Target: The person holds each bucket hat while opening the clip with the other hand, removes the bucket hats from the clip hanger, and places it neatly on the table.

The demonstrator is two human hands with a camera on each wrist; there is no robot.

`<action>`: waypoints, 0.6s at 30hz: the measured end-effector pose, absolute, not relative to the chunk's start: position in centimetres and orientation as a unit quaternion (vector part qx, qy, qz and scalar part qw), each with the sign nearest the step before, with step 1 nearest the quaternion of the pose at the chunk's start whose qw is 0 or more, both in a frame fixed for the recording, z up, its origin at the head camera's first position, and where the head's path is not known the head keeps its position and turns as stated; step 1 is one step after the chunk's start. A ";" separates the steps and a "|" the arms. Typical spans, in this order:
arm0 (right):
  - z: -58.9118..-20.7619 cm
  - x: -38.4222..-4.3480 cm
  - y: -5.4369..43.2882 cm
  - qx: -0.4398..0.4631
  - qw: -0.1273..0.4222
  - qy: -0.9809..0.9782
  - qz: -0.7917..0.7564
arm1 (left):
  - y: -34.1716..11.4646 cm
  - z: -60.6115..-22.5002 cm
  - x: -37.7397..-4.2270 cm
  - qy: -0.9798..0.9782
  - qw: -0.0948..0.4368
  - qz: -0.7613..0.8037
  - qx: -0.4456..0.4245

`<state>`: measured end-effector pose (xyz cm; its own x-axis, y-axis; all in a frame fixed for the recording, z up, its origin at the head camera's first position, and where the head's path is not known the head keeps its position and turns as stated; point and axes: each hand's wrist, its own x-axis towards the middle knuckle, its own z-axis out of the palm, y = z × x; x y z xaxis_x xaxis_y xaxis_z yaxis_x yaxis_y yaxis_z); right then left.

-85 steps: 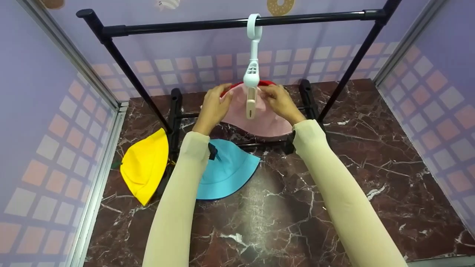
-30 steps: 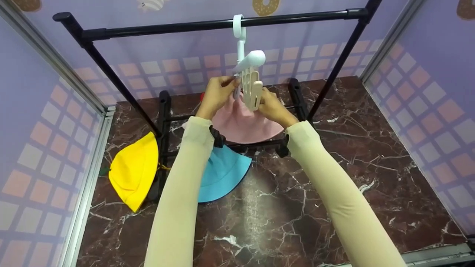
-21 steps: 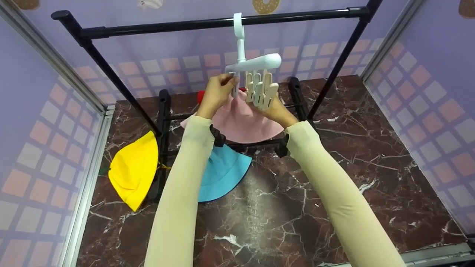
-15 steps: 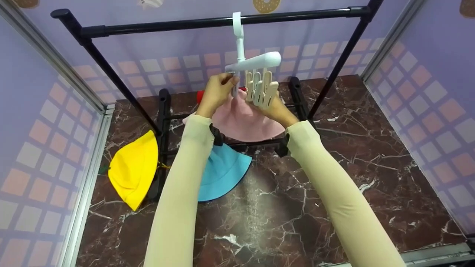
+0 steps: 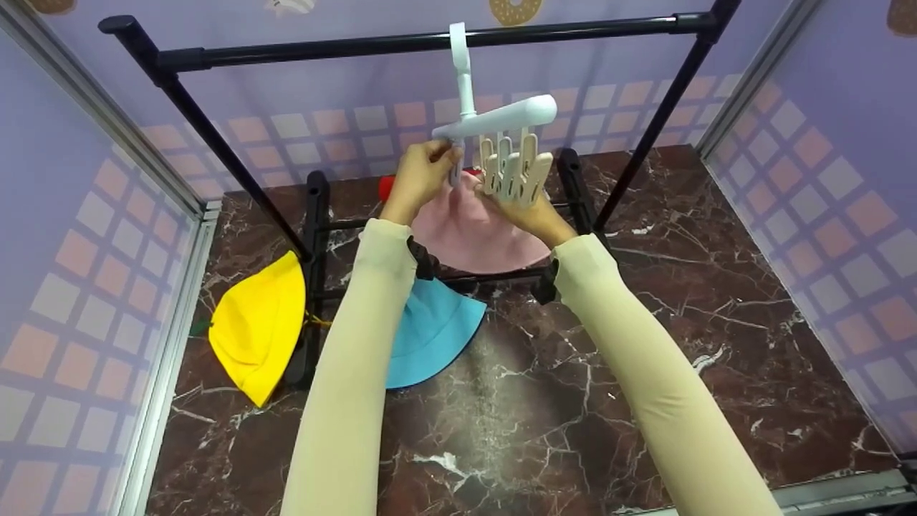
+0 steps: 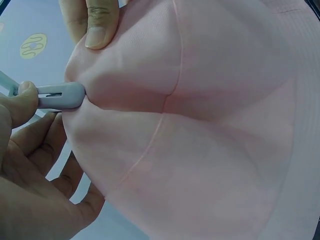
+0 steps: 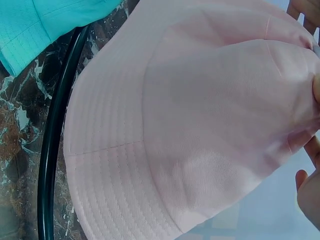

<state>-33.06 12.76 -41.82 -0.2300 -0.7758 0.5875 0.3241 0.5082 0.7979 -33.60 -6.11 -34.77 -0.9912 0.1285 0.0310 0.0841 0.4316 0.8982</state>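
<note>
A pink bucket hat (image 5: pixel 469 240) hangs beneath a folding clip hanger (image 5: pixel 494 120) hooked on the black rail. My left hand (image 5: pixel 419 178) pinches a grey clip (image 6: pixel 62 96) between thumb and fingers; the clip's end meets a fold at the crown's top. My right hand (image 5: pixel 534 217) holds the crown on its other side, partly hidden behind several beige and grey clips (image 5: pixel 510 172). In the left wrist view its thumb (image 6: pixel 100 25) presses on the pink cloth. The brim points downward, toward the marbled surface.
A black garment rack (image 5: pixel 322 49) stands over a dark marbled surface (image 5: pixel 544 401). On it lie a yellow bucket hat (image 5: pixel 259 326) at left and a blue one (image 5: pixel 433 337) under my left forearm. Something red (image 5: pixel 387 188) shows behind the pink hat. Patterned walls enclose the sides and back.
Both hands have risen from the pink hat's crown to the hanger, bringing the hat up. The hanger has swung from end-on to angled right, and my left hand has taken hold of a clip.
</note>
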 end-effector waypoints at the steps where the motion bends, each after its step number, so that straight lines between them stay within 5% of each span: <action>1: -41.8 -33.1 12.8 0.178 0.594 -0.630 -0.468 | -6.1 -34.7 -33.6 0.845 0.022 0.530 0.061; 18: -41.0 -32.2 12.8 0.205 0.543 -0.628 -0.519 | -6.0 -34.8 -33.8 0.859 -0.006 0.509 0.058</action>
